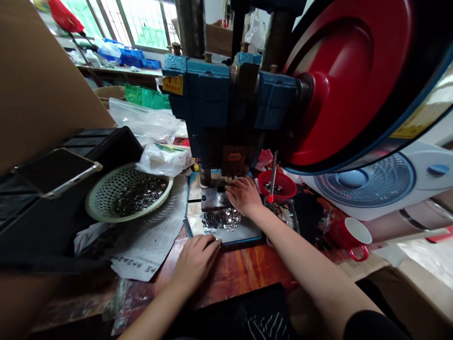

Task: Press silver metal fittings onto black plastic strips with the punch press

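A blue press (207, 89) with a large red flywheel (354, 85) stands in front of me. My right hand (244, 196) reaches to the metal die block (212, 198) under the ram, its fingers drawn together. Whatever is between those fingertips is hidden. On the plate just before the block lies a heap of small shiny metal pieces (230, 218). My left hand (197, 257) rests at the front edge of the press base (191, 215), fingers bent and thumb close to the forefinger. Something tiny may be at its fingertips, too small to name.
To the left, a pale green basket (95, 200) of small metal parts stands on newspaper (141, 255), near a phone (58, 171). At right are a red bowl (292, 188), a screwdriver (273, 177), a clear tray (293, 219), a red mug (348, 233) and a fan (368, 182).
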`<move>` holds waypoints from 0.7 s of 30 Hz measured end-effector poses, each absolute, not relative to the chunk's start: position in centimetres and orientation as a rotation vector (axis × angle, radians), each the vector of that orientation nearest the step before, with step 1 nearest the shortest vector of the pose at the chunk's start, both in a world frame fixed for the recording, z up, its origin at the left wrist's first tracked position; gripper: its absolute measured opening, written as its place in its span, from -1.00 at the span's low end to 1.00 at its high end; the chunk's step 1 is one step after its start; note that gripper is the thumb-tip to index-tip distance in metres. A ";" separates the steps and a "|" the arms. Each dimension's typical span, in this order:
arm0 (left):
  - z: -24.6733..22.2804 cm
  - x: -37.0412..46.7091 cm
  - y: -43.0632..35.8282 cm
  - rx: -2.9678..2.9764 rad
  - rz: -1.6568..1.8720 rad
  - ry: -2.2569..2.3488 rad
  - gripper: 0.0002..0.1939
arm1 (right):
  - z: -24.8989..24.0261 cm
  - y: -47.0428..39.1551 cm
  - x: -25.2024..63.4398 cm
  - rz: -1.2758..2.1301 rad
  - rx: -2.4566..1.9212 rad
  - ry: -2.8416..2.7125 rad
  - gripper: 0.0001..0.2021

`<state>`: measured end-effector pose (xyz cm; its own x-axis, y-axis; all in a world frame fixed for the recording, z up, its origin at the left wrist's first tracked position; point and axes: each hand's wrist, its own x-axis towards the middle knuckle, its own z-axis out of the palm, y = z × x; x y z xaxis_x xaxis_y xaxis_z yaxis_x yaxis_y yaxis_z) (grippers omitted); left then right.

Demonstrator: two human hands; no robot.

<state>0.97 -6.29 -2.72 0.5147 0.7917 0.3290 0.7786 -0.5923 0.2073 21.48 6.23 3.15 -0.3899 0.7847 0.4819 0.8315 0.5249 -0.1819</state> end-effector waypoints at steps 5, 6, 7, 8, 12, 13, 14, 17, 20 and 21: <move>-2.7 0.8 -5.3 2.663 0.772 1.329 -0.74 | 2.8 6.0 21.4 -0.122 -1.295 -2.220 -0.76; -2.1 1.0 -4.9 2.616 0.818 1.363 -0.71 | 2.8 5.9 21.4 -0.119 -1.294 -2.210 -0.76; -1.4 1.1 -4.4 2.553 0.865 1.409 -0.66 | 2.7 5.8 21.4 -0.114 -1.291 -2.204 -0.76; -0.6 1.4 -3.8 2.479 0.907 1.451 -0.63 | 2.7 5.8 21.4 -0.110 -1.289 -2.202 -0.76; 2.5 2.4 -0.4 2.188 1.132 1.515 -0.73 | 2.7 5.7 21.2 -0.087 -1.290 -2.184 -0.76; 3.0 2.6 0.6 2.107 1.163 1.528 -0.77 | 2.7 5.7 21.2 -0.075 -1.290 -2.172 -0.76; 3.4 2.9 1.5 2.008 1.187 1.544 -0.79 | 2.7 5.8 21.1 -0.056 -1.290 -2.154 -0.77; 3.9 3.7 4.1 1.758 1.238 1.549 -0.73 | 2.5 6.3 21.2 0.044 -1.266 -2.059 -0.77; 3.9 4.6 5.8 1.738 1.219 1.566 -0.70 | 2.0 6.6 21.7 0.119 -1.234 -1.910 -0.76; 3.9 4.9 6.2 1.764 1.196 1.590 -0.71 | 1.8 6.6 21.9 0.125 -1.223 -1.879 -0.76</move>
